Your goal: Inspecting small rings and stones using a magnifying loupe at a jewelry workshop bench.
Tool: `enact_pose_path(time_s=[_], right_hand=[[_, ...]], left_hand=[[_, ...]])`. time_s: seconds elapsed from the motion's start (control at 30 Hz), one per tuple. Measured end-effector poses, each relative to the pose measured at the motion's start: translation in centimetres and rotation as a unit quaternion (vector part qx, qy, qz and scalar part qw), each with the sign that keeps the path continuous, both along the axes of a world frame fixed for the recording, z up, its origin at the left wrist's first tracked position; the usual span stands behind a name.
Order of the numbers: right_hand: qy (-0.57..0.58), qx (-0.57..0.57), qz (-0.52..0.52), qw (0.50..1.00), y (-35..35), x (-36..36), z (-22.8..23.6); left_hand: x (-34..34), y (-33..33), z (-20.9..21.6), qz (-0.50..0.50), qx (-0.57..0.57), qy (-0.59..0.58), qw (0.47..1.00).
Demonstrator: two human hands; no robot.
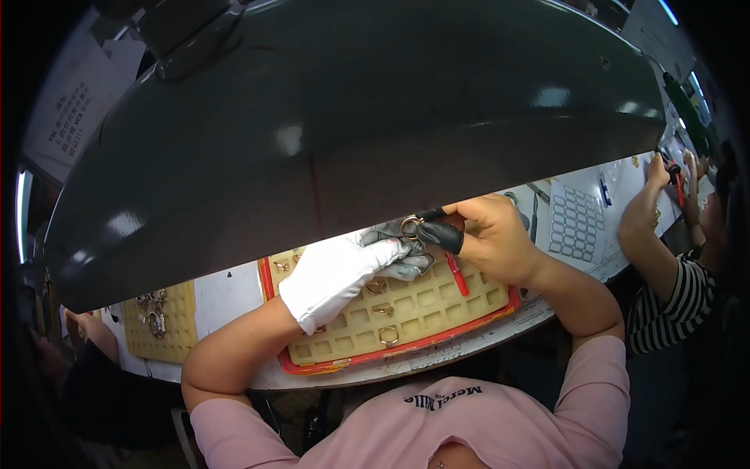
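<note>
A gold-coloured ring point(411, 227) is held up between my two hands over the tray. My left hand point(351, 262) wears a white glove with grey fingertips, and its closed fingers hold the ring from the left. On the other side, my right hand point(492, 234), bare except for black finger covers, pinches the ring. Below my hands lies a yellowish tray point(344, 344) with square pockets and a red rim. It carries several rings, among them a large one point(388, 336) at the front. A red-handled tool point(456, 273) shows just under my right hand; its other end is hidden.
A large dark lamp hood point(351, 117) hangs low over the bench, hiding its far part. At left stands another yellow tray point(168, 320) with jewellery, beside a person's hand point(92, 332). At right lie a gridded sheet point(576, 223) and a blue pen point(605, 191), near a co-worker's arm point(644, 215).
</note>
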State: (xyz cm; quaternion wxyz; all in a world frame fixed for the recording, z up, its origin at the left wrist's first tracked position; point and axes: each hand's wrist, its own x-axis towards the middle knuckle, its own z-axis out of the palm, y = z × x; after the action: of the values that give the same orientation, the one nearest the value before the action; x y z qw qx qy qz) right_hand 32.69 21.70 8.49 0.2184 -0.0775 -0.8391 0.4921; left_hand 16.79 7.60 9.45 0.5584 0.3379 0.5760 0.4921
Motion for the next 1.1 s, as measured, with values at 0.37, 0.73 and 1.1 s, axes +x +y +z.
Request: enact_pose_path(time_s=[0.37,0.73,1.1], right_hand=[[-0.024,-0.124,0.010,0.992,0.1,-0.1,0.7],[0.137,0.215,0.030,0.967,-0.5,-0.2,-0.6],[0.006,0.063,0.068,0.996,-0.1,0.1,0.0]], left_hand=[[0.6,0.2,0.8,-0.001,-0.023,-0.067,0.998],[0.7,0.2,2.0,-0.004,-0.057,-0.019,0.998],[0.1,0.1,0.6,0.006,-0.030,-0.154,0.988]])
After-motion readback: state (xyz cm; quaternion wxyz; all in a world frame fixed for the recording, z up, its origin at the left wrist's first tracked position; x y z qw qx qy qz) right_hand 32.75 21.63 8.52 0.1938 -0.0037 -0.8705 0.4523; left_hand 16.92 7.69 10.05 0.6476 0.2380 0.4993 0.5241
